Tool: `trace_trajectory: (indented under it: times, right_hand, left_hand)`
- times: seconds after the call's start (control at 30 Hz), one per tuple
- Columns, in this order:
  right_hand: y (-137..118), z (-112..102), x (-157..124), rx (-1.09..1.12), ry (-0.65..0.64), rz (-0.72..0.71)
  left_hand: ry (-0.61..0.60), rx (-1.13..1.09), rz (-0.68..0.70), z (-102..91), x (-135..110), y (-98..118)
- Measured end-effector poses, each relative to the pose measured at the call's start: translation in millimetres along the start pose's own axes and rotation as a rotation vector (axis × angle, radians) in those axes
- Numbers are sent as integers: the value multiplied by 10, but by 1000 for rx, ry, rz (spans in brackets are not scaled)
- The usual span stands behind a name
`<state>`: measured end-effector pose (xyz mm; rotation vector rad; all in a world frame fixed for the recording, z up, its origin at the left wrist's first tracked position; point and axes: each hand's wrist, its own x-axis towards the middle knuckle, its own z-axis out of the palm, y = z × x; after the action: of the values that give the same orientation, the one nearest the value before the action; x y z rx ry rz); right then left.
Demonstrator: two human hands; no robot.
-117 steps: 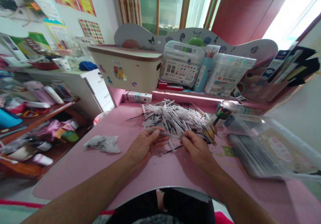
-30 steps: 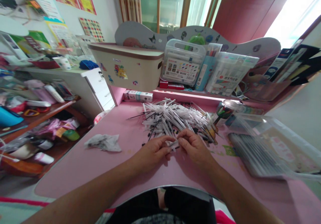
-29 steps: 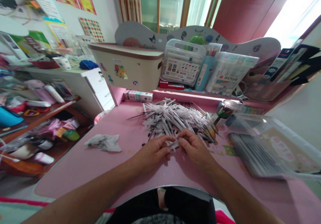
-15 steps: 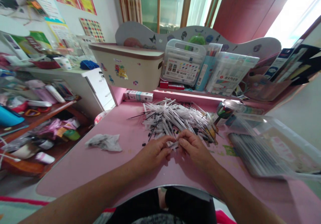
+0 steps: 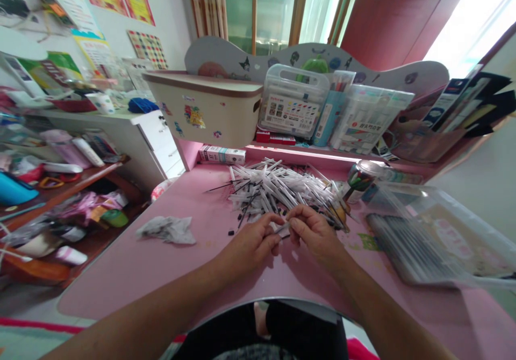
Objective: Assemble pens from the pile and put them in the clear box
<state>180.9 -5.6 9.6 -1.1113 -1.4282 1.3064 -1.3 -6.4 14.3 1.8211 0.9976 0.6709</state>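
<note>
Between my two hands is a slim pale pen (image 5: 282, 228), mostly covered by fingers. My left hand (image 5: 257, 242) pinches its left end with thumb and fingertips. From the other side my right hand (image 5: 311, 230) grips it, fingers curled and closed. A short dark piece shows just below the pinch, partly hidden. Right behind my fingertips lies a heap of white pen barrels (image 5: 278, 182), mixed with thin black refills and small black caps. One black cap (image 5: 231, 232) sits apart at the heap's left edge.
A crumpled tissue (image 5: 167, 230) lies on the pink desk (image 5: 133, 279) at left. To the right, a clear plastic box (image 5: 447, 209) stands by a bundle of grey pens (image 5: 407, 247). A can (image 5: 363, 177) stands behind. Above, a shelf carries a cream bin (image 5: 209, 110) and marker cases (image 5: 296, 102).
Both hands have shifted slightly around the pen, and its tilt has changed a little. A dark piece now shows beneath the fingers. The heap looks the same.
</note>
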Motion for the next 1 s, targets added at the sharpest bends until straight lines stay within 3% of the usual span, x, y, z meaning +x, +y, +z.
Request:
trace_trajectory:
  times: [0.17,0.3,0.4,0.53,0.63,0.7,0.8,0.9,1.0]
  right_hand:
    - [3,-123,27,82,105,-34]
    - [71,-266,58,145,228,-48]
    - [10,-288,50,-148,201,-152]
    - [-145,-133,-11,-672,107,-446]
    - [-192,-5,-55,-815,-68,-478]
    - [-226,-2,-94,-872,-86,-471]
    - [-392,-161,-221,-885,91,-474]
    - [-706,-443,-431,-814,358,-484]
    - [-1030,-767,-617,-774,617,-539]
  left_hand:
    - [19,68,39,-84,6,-13]
    - [197,-157,-62,-207,30,-87]
    - [279,-319,-93,-244,55,-104]
    - [212,-304,-59,-172,45,-87]
    - [157,-351,-32,-104,22,-82]
    - [157,-428,-10,-96,12,-84]
    - [252,-475,25,-149,10,-94]
    - [373,-415,27,-223,18,-110]
    - [411,-357,8,-248,27,-123]
